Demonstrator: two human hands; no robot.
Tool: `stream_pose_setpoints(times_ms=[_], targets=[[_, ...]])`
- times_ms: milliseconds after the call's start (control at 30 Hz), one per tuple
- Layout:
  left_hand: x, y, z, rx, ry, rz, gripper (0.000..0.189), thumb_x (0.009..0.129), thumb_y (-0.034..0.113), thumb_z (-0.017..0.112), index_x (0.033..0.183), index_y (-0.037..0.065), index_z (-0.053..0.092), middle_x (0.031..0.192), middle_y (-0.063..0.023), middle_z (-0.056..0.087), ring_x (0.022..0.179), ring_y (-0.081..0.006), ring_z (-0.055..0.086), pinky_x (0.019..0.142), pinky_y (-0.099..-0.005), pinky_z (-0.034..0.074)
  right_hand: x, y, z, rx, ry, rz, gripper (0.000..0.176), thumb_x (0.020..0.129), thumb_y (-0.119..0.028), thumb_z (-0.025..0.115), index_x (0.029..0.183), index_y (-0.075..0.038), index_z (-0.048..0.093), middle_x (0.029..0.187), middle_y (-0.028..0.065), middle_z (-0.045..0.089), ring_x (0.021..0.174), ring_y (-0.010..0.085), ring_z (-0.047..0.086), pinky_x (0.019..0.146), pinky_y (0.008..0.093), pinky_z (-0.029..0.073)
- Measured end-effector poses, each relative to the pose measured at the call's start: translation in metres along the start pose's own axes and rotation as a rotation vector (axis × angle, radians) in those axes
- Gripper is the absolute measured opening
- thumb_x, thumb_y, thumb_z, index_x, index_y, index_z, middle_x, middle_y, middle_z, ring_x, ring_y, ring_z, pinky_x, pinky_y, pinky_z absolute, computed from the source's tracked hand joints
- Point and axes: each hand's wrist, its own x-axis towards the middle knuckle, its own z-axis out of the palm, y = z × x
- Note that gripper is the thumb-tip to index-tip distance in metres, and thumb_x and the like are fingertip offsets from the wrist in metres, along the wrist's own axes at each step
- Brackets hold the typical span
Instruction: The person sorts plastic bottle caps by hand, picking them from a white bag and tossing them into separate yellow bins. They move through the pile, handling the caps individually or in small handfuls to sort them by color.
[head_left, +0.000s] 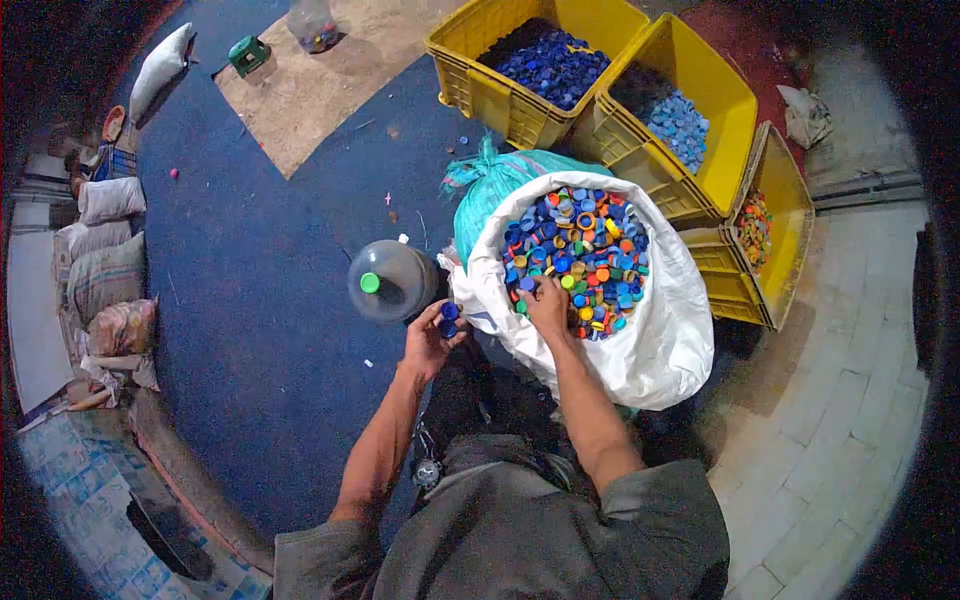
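A white sack [660,350] stands wide at the mouth, full of mixed plastic bottle caps [590,250] in blue, orange, yellow and green. My right hand [548,308] reaches over its near left side, fingers closed at a blue bottle cap [527,284]. To the left, my left hand [430,345] is raised outside the sack with a couple of dark blue bottle caps [449,320] held in its fingers. Just beyond that hand is a large translucent plastic jug [395,295], with a green cap [370,283] on it.
Behind the white sack leans a tied teal sack [500,185]. Yellow crates hold sorted caps: dark blue [530,115], light blue [665,185] and orange-green [790,260]. Filled sacks [105,260] line the left wall. A green stool [248,56] stands far off on the blue floor covering [260,300].
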Motion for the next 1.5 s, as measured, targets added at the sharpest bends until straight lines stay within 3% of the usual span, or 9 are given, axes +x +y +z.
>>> stream_pose_setpoints(times_ms=[233, 633, 767, 800, 867, 900, 967, 1067, 1500], targets=[[0.032, 0.014, 0.035, -0.04, -0.116, -0.012, 0.04, 0.088, 0.037, 0.05, 0.111, 0.004, 0.053, 0.107, -0.0119, 0.058, 0.097, -0.0267, 0.058, 0.083, -0.0399, 0.049, -0.019, -0.048, -0.035, 1.623, -0.087, 0.628, 0.022, 0.071, -0.012, 0.052, 0.092, -0.006, 0.056, 0.089, 0.0093, 0.06, 0.08, 0.0226, 0.056, 0.069, 0.0335, 0.044], [0.123, 0.067, 0.139, -0.048, -0.165, -0.221, 0.028, 0.086, 0.031, 0.053, 0.091, 0.004, 0.054, 0.092, -0.0112, 0.058, 0.082, -0.0248, 0.056, 0.077, -0.0366, 0.049, 0.064, -0.06, -0.002, 1.853, 0.208, 0.758, 0.034, 0.065, -0.004, 0.047, 0.098, 0.002, 0.052, 0.089, 0.0144, 0.056, 0.082, 0.029, 0.055, 0.083, 0.0382, 0.047], [0.198, 0.142, 0.231, -0.023, -0.743, 0.153, 0.029, 0.086, 0.036, 0.053, 0.086, 0.007, 0.054, 0.088, -0.0094, 0.058, 0.079, -0.0241, 0.054, 0.076, -0.0379, 0.047, 0.193, -0.124, -0.066, 1.782, 0.25, 0.176, 0.039, 0.076, -0.019, 0.046, 0.043, -0.019, 0.027, 0.04, -0.0018, 0.03, 0.041, 0.0218, 0.035, 0.059, 0.0401, 0.041], [0.217, 0.164, 0.25, -0.195, -1.058, 0.006, 0.033, 0.085, 0.04, 0.053, 0.088, 0.007, 0.054, 0.091, -0.0096, 0.058, 0.082, -0.0258, 0.054, 0.077, -0.0423, 0.046, 0.193, -0.19, -0.108, 1.887, 0.326, 0.185, 0.034, 0.074, -0.019, 0.046, 0.045, -0.019, 0.028, 0.045, -0.0006, 0.032, 0.046, 0.0189, 0.033, 0.057, 0.0389, 0.037], [0.197, 0.176, 0.274, -0.233, -0.976, -0.068, 0.042, 0.083, 0.047, 0.053, 0.092, 0.006, 0.054, 0.095, -0.0104, 0.057, 0.088, -0.0282, 0.052, 0.079, -0.051, 0.043, 0.242, -0.151, -0.127, 2.12, -0.127, -0.225, 0.011, 0.07, -0.016, 0.049, 0.061, -0.009, 0.048, 0.071, 0.0095, 0.052, 0.071, 0.0244, 0.05, 0.069, 0.0444, 0.042], [0.144, 0.18, 0.301, -0.09, -0.595, 0.018, 0.045, 0.082, 0.05, 0.052, 0.093, 0.006, 0.054, 0.097, -0.0109, 0.056, 0.089, -0.0289, 0.051, 0.081, -0.0554, 0.041, 0.237, -0.168, -0.136, 2.045, 0.137, -0.119, 0.01, 0.07, -0.017, 0.049, 0.075, -0.007, 0.05, 0.083, 0.0133, 0.052, 0.082, 0.0271, 0.05, 0.077, 0.047, 0.04], [0.103, 0.167, 0.3, 0.183, -0.22, -0.008, 0.059, 0.08, 0.059, 0.049, 0.105, 0.006, 0.052, 0.105, -0.0138, 0.053, 0.099, -0.0308, 0.047, 0.084, -0.0683, 0.033, 0.216, -0.231, -0.168, 1.83, 0.637, 0.095, 0.033, 0.072, -0.018, 0.049, 0.101, -0.004, 0.056, 0.107, 0.0208, 0.054, 0.104, 0.0324, 0.05, 0.093, 0.0523, 0.038], [0.05, 0.101, 0.262, 0.302, -0.459, -0.477, 0.071, 0.082, 0.069, 0.034, 0.12, 0.011, 0.05, 0.11, -0.0108, 0.057, 0.095, -0.0302, 0.055, 0.082, -0.0627, 0.04, 0.168, -0.239, -0.175, 1.921, 0.442, 0.094, 0.059, 0.073, -0.02, 0.05, 0.128, -0.004, 0.041, 0.131, 0.0228, 0.04, 0.126, 0.0343, 0.035, 0.105, 0.0563, 0.024], [0.012, -0.046, 0.138, 0.366, -0.363, -0.789, 0.064, 0.088, 0.063, 0.034, 0.107, 0.005, 0.055, 0.091, -0.0094, 0.062, 0.081, -0.0245, 0.062, 0.076, -0.0392, 0.05, -0.048, -0.244, -0.119, 1.861, -0.214, 0.167, 0.072, 0.06, -0.017, 0.052, 0.13, -0.005, 0.036, 0.131, 0.0175, 0.042, 0.12, 0.0345, 0.041, 0.1, 0.053, 0.034]])
